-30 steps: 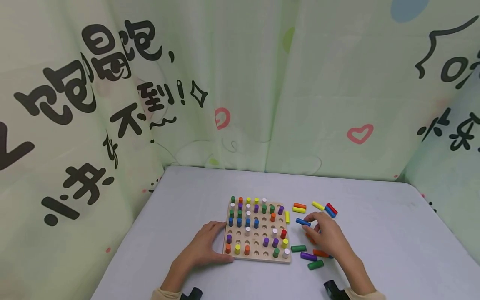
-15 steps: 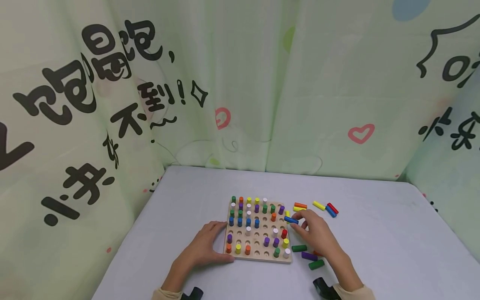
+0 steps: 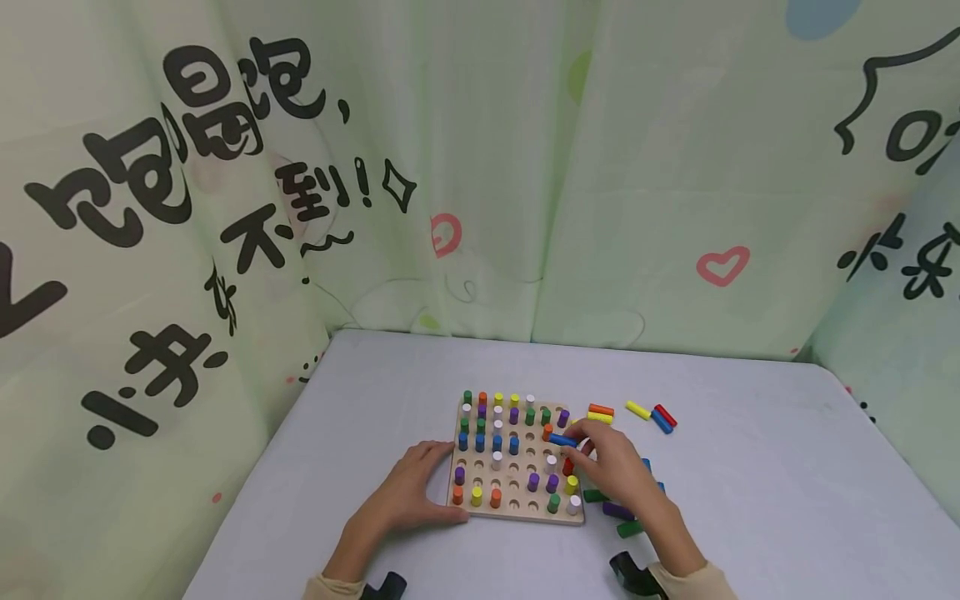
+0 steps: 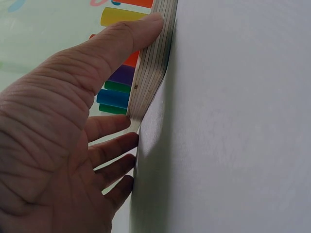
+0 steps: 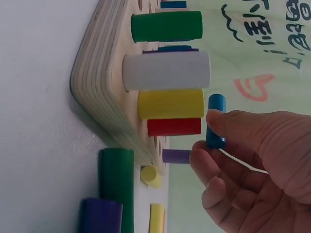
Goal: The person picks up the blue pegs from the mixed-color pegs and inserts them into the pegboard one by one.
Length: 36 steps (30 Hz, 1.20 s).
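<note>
A wooden pegboard [image 3: 480,468] lies on the table, with coloured pegs standing in many of its holes. My left hand [image 3: 412,489] rests at the board's near left corner, thumb against the front edge and index fingertip at the left side. In the left wrist view the fingers [image 4: 114,149] are fairly straight, the lower ones down by the white tabletop. My right hand [image 3: 611,458] pinches a blue peg [image 5: 216,121] between thumb and fingers. It holds the peg sideways over the right part of the board, near an orange peg [image 3: 547,432] and a white peg [image 3: 551,464].
Loose pegs lie right of the board: orange [image 3: 601,409], yellow [image 3: 638,410], red [image 3: 665,415] and blue [image 3: 662,423] toward the back. Green [image 5: 115,189] and purple [image 5: 100,216] ones lie nearer, partly under my right forearm. A printed curtain [image 3: 630,208] hangs behind the table.
My right hand has carried the blue peg leftward from the loose pegs to above the board's right side. My left hand has stayed at the board's corner.
</note>
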Each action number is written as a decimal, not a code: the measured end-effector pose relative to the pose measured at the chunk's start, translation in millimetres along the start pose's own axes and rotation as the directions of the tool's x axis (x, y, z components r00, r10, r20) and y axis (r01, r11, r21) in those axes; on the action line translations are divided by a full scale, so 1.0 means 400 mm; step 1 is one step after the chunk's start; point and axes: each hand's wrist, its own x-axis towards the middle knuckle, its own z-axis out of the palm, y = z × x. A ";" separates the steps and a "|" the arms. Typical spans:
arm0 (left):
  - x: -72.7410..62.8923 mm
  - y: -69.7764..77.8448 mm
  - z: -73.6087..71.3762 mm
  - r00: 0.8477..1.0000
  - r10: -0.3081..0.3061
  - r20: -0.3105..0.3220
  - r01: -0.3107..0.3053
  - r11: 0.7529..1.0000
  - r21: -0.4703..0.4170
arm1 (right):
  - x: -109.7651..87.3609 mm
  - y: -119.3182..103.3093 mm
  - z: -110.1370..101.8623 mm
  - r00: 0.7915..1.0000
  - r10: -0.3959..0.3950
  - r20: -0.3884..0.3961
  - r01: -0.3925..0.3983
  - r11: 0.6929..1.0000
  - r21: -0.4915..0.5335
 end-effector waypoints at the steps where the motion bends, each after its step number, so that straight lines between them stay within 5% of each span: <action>1: 0.000 0.000 0.000 1.000 -0.001 0.001 0.001 1.000 0.000 | 0.001 -0.002 0.002 1.000 -0.005 0.003 0.005 1.000 0.006; 23: 0.000 -0.003 0.001 1.000 -0.002 0.009 0.002 1.000 -0.002 | 0.024 -0.037 0.046 0.998 -0.056 0.015 0.056 0.998 0.042; 36: -0.002 0.003 -0.001 1.000 -0.010 0.010 0.009 1.000 0.003 | 0.044 -0.053 0.061 0.999 -0.021 0.031 0.021 1.000 0.024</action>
